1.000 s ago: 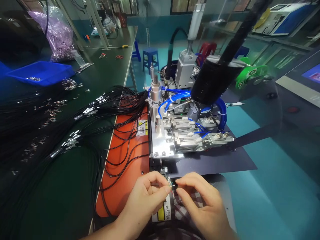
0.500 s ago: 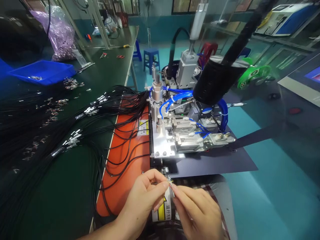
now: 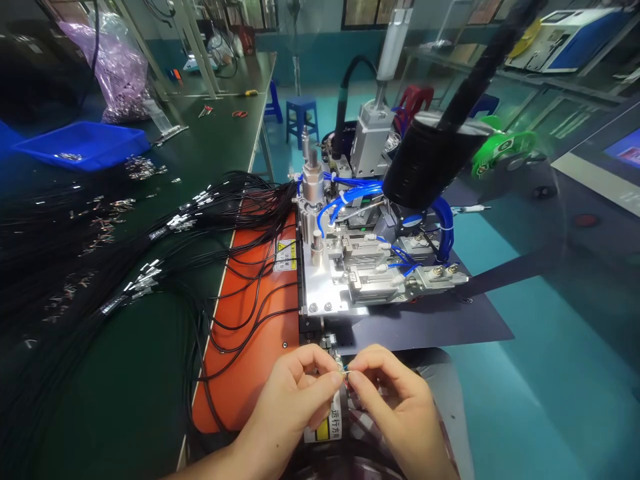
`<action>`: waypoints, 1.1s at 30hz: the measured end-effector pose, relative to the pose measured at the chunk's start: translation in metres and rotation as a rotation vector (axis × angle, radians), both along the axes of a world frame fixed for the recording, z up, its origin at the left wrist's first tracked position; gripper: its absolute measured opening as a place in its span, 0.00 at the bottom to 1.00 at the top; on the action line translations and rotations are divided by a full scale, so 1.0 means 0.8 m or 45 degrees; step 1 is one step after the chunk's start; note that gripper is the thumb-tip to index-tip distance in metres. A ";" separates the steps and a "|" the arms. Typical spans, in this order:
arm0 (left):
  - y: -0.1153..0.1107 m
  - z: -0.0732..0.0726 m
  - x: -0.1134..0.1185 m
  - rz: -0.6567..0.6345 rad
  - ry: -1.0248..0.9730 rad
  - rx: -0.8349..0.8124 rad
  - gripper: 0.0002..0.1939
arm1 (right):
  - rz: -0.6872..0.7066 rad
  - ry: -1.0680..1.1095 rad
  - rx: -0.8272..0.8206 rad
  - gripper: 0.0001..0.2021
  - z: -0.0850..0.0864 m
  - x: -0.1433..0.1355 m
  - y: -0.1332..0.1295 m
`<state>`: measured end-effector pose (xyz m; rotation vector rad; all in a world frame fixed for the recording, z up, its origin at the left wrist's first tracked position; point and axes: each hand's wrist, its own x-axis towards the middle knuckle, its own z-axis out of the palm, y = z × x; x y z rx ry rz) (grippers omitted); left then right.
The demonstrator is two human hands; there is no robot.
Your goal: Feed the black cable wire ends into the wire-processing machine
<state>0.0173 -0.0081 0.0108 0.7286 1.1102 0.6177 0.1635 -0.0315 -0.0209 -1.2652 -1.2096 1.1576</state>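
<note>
My left hand (image 3: pixel 295 390) is closed in a pinch at the near end of the machine, with fine coloured wires (image 3: pixel 345 372) at its fingertips. Facing it from the right, my right hand (image 3: pixel 397 393) pinches the tips of the same wires, thumb against forefinger. The fingertips of both hands almost meet. Most of what the left fingers grip is hidden behind them. Just beyond the hands stands a metal machine (image 3: pixel 320 293) with silver cylinders and blue air tubes. A white and yellow label (image 3: pixel 335 423) shows beneath the hands.
Black cables (image 3: pixel 250 230) run from the machine over an orange plate (image 3: pixel 250 373) to the dark green table (image 3: pixel 115 393), where several bundles have silver ends. A blue tray (image 3: pixel 90 143) and a purple bag (image 3: pixel 120 73) stand at the back left. A black tube (image 3: pixel 420 160) hangs over the machine.
My right hand has turned and risen slightly, with its thumb and forefinger now showing in a pinch on the wires. My left hand has stayed nearly in place.
</note>
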 end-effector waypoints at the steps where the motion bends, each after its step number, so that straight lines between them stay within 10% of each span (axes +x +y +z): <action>1: 0.000 -0.001 0.000 -0.001 0.001 -0.004 0.09 | 0.011 0.035 -0.036 0.04 -0.001 0.000 0.000; 33: -0.007 0.002 0.001 -0.057 0.043 0.054 0.12 | 0.069 0.253 -0.395 0.08 0.003 -0.005 -0.003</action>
